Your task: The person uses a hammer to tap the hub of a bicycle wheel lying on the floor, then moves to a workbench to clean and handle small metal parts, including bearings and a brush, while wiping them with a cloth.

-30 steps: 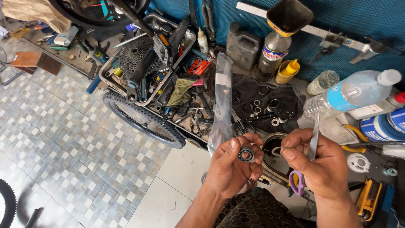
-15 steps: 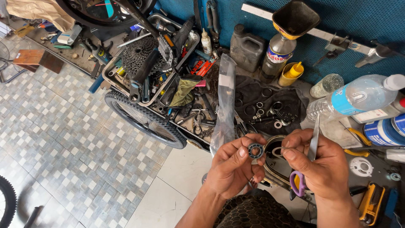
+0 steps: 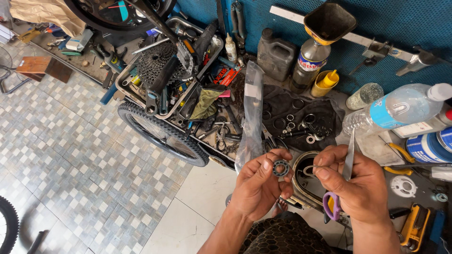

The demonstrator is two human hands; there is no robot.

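Note:
My left hand (image 3: 260, 187) pinches a small round metal bearing (image 3: 281, 168) between thumb and fingers, together with a clear plastic bag (image 3: 252, 113) that stands up from the hand. My right hand (image 3: 358, 186) holds purple-handled scissors (image 3: 337, 195), blades pointing up, and its fingertips grip a thin wire-like piece next to the bearing. Both hands hover close together above a round open tin (image 3: 303, 181) on the floor.
A dark cloth (image 3: 282, 106) with several rings and bearings lies beyond the hands. A bicycle tyre (image 3: 160, 136) and a tray of tools (image 3: 174, 80) are at left. Bottles, a jug and a funnel stand along the blue wall. A yellow tool (image 3: 414, 226) lies at right.
The left hand has turned the bearing slightly and raised it a little; the right hand stays beside it. The view has shifted a little.

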